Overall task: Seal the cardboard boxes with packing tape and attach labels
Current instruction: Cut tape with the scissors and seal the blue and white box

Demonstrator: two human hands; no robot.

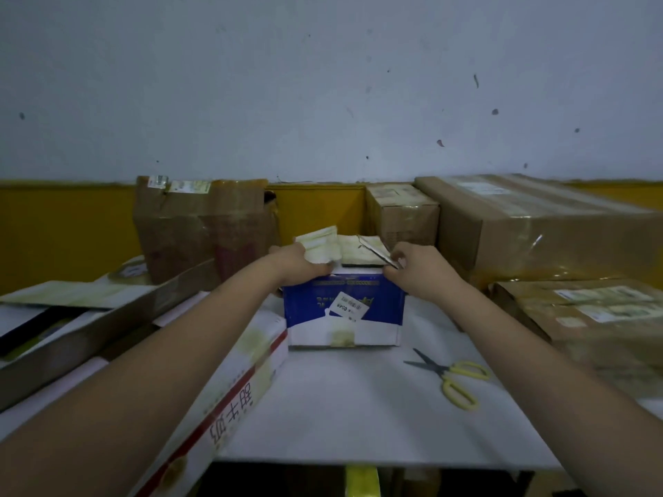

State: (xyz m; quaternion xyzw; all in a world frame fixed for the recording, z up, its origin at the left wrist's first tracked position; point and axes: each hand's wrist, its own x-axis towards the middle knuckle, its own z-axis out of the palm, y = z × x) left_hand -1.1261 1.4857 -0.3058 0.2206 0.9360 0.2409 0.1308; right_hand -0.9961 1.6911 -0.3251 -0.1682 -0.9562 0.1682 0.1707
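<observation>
A person's two bare forearms reach across a white table [358, 407] to a small blue-and-white cardboard box [344, 310] standing at its middle, its top flaps not yet closed. The left hand [301, 263] curls over the box's near-left top edge and grips a pale, tape-covered flap [319, 245], apparently to fold it down and steady the carton. The right hand [412, 267] pinches the thin edge of the right-hand flap [376, 251] between thumb and fingertips, holding it tilted up over the opening, seemingly ready to bring it flat so the seam can be taped. The box sits directly under both hands, touching them at its top rim, its front face with a small white label [349, 304] turned toward the camera.

Yellow-handled scissors [452, 376] lie open on the table, near and to the right of the box, within easy reach of the right hand. A long white carton with a red stripe and red characters [229, 396] lies near left, partly under the left forearm. Brown, taped cardboard boxes [520, 224] are stacked along the far and right sides against the wall. No tape roll is visible.
</observation>
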